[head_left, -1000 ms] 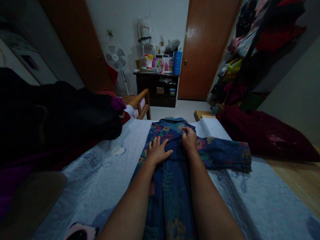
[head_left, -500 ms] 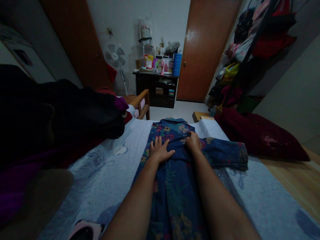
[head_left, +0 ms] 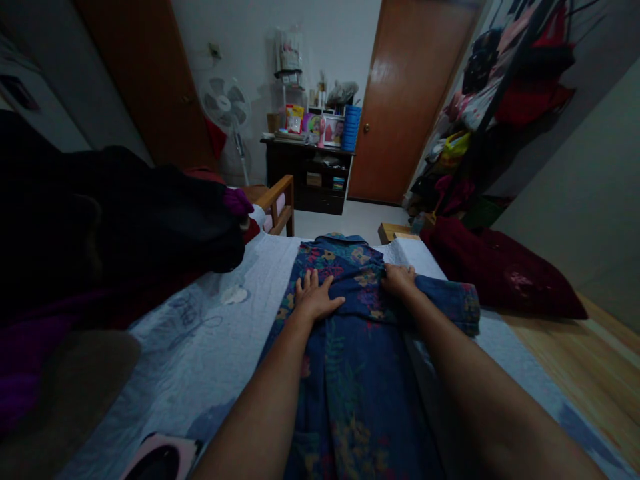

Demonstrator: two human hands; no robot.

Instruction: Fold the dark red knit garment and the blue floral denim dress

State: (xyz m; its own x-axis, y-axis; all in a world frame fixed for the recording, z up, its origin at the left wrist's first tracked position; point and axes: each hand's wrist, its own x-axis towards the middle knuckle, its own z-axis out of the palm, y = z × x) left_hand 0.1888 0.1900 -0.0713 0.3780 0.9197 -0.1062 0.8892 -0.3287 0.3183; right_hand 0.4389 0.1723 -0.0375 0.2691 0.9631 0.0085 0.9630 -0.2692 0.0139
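Note:
A dark blue floral garment (head_left: 350,360) lies spread on the light sheet (head_left: 250,280), its collar at the far edge and one sleeve stretched out to the right. My left hand (head_left: 316,298) rests on its upper left part, fingers spread and palm down. At the base of the right sleeve, my right hand (head_left: 399,279) has its fingers bent onto the fabric, gripping the garment near the shoulder. The left sleeve cannot be made out.
Dark clothes (head_left: 165,213) are heaped at the left. A maroon cushion (head_left: 505,273) lies at the right, and a pink-edged object (head_left: 163,457) at the bottom left. Beyond stand a wooden chair (head_left: 283,200), a fan (head_left: 225,103) and a dark cabinet (head_left: 305,167).
My right hand has moved right, from the garment's upper middle to the sleeve's base, and the fabric between my hands looks flatter. My left hand stays spread on the garment. The view has shifted slightly.

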